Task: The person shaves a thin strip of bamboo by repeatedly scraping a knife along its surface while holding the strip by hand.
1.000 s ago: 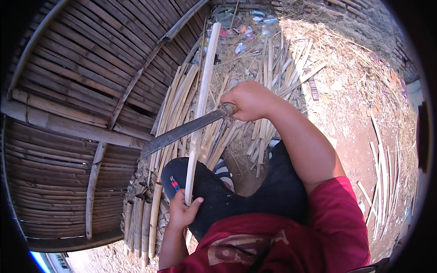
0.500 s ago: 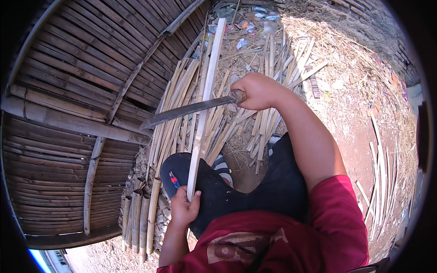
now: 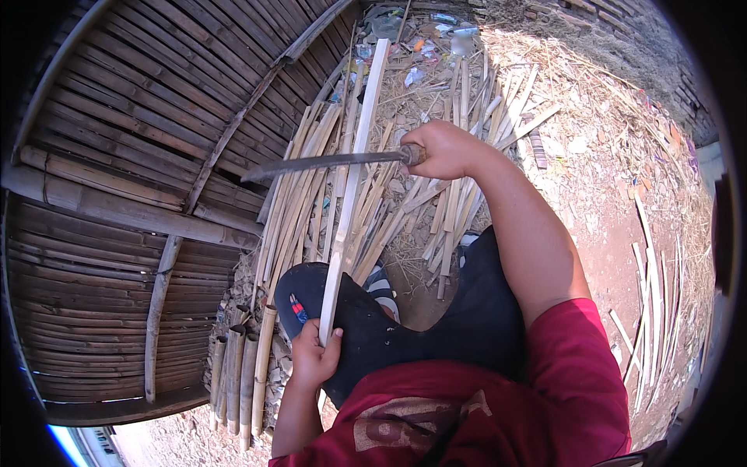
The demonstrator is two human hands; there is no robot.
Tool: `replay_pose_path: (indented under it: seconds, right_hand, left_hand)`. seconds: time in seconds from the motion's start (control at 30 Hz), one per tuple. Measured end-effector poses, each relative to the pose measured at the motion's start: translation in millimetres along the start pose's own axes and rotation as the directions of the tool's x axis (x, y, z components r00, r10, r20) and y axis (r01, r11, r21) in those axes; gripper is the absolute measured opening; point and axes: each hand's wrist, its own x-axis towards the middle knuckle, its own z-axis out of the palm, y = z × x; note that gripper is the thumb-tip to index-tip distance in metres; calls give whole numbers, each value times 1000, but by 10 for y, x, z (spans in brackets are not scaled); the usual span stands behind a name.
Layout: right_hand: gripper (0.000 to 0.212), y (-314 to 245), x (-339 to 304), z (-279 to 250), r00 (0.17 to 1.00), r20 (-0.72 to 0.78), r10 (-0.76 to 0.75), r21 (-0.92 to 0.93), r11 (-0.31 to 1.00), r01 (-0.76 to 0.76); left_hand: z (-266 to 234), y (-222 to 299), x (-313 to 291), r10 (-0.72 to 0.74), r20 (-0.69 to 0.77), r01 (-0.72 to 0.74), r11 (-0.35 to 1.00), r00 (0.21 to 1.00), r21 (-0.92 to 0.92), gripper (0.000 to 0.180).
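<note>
My left hand point(image 3: 315, 359) is closed around the near end of a long pale bamboo strip point(image 3: 355, 171), beside my left thigh. The strip slopes up and away from me, its far end above the debris. In my right hand point(image 3: 443, 149) is the short handle of a machete point(image 3: 331, 161); the fingers are wrapped round it. Its long dark blade points left and crosses over the strip around the middle of its length. Whether the edge touches the strip I cannot tell. The blade's tip is slightly blurred.
Split bamboo strips point(image 3: 299, 183) lie heaped ahead and left, with more strips point(image 3: 650, 311) at far right. A slatted bamboo wall point(image 3: 117, 156) rises on the left. Several bamboo tubes point(image 3: 247, 381) stand near my left side. Litter point(image 3: 413, 76) and straw cover the far ground.
The machete has risen a little, away from me, and its blade is nearer level. My right hand shifted slightly with it. The strip's far end dipped slightly; my left hand stays in place.
</note>
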Motion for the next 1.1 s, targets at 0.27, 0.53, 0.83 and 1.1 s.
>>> replay_pose_path:
  seconds: [0.27, 0.53, 0.83, 1.1]
  right_hand:
    - [32, 143, -34, -7, 981, -192, 42, 46, 998, -34]
    - [29, 49, -4, -105, 998, -34, 57, 113, 992, -53]
    - [28, -130, -38, 14, 996, -70, -55, -91, 995, 49]
    - [35, 421, 7, -107, 936, -221, 273, 161, 957, -241]
  left_hand:
    - [-36, -65, 58, -63, 59, 68, 994, 996, -91, 22]
    - [-83, -124, 0, -64, 87, 75, 990, 994, -121, 22]
    - [-108, -160, 75, -167, 156, 210, 923, 974, -321, 18]
    - [-140, -56, 61, -85, 156, 124, 957, 984, -263, 17]
